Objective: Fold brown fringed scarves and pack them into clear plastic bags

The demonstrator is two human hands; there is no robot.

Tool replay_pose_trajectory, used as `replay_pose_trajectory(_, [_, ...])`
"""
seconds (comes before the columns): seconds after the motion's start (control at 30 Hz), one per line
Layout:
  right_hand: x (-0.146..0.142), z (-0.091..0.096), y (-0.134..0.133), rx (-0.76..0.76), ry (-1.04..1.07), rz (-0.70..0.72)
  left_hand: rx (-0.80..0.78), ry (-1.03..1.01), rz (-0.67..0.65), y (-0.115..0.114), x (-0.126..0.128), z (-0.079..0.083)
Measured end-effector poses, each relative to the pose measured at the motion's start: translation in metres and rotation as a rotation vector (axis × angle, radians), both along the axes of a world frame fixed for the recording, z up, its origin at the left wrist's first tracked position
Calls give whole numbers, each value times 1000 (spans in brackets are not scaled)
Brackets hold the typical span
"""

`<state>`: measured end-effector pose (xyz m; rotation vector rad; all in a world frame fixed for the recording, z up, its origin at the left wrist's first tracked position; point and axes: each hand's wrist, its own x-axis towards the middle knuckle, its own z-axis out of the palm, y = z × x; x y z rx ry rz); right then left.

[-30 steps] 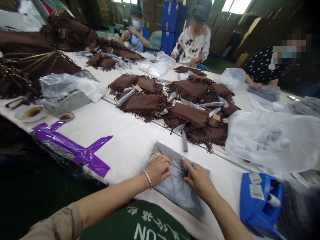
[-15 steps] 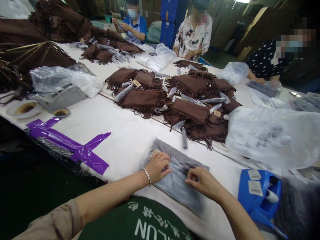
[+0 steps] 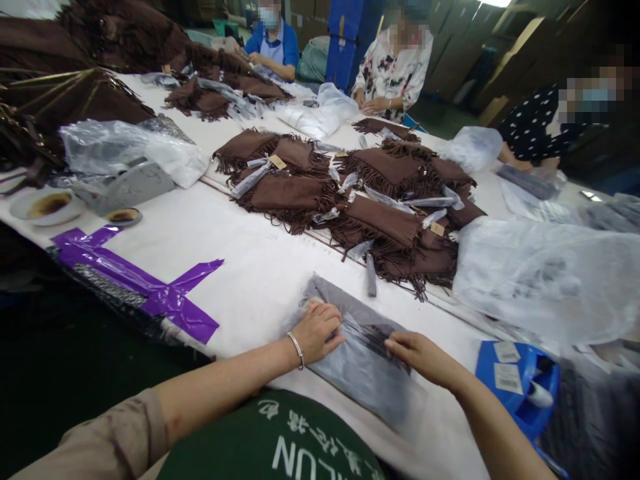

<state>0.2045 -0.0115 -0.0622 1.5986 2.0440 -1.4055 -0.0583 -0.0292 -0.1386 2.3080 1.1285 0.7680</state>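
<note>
A flat, dark grey piece in what looks like a thin plastic bag [image 3: 363, 380] lies on the white table in front of me, creased between my hands. My left hand [image 3: 319, 330], with a bangle at the wrist, rests on its left side with curled fingers gripping the film. At the bag's right side, my right hand [image 3: 413, 350] pinches the gathered film. Just beyond lies a small rolled grey strip [image 3: 371, 275]. Brown fringed bags [image 3: 380, 223] with tags and wrapped straps are spread in a heap farther out.
Purple tape [image 3: 165, 293] covers the table edge at left, near a small dish [image 3: 123, 217] and a white bowl [image 3: 50, 205]. At right are a blue plastic container [image 3: 515, 380] and a large sack of clear plastic [image 3: 545, 273]. Several people work across the table.
My right hand has shifted slightly right, drawing the creases in the film tighter. My left hand stays in place. Across the table, the co-worker in blue has lowered their hands.
</note>
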Motion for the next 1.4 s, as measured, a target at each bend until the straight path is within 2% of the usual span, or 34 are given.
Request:
replay_pose_trajectory(0.13, [2, 9, -12, -190, 384, -163, -6, -4, 3, 0, 0, 1])
replay_pose_trajectory(0.23, [-6, 4, -27, -232, 640, -317, 1, 0, 8, -1, 0, 1])
replay_pose_trajectory(0.37, [-22, -21, -57, -259, 1073, -630, 31, 14, 26, -1, 1, 0])
replay_pose_trajectory(0.53, [-31, -62, -77, -198, 1078, -816, 54, 84, 21, -1, 7, 4])
replay_pose_trajectory(0.63, [-29, -71, -76, -159, 1043, -808, 38, 49, -14, -4, 16, 17])
replay_pose_trajectory(0.77, [-28, -68, -75, -123, 945, -735, -94, -82, -66, -10, 30, 37])
replay_pose_trajectory(0.93, [-27, -70, -78, -109, 859, -693, -145, -105, -93, -10, 42, 43])
replay_pose_trajectory(1.03, [-27, -69, -79, -107, 820, -662, -86, -60, -125, -8, 45, 44])
replay_pose_trajectory(1.23, [-30, -64, -78, -120, 834, -619, 235, 140, -315, -11, 43, 57])
replay_pose_trajectory(1.33, [-30, -63, -78, -117, 838, -611, 236, 129, -334, -13, 41, 61])
replay_pose_trajectory(1.4, [-30, -64, -78, -121, 839, -609, 182, 83, -295, -13, 40, 61])
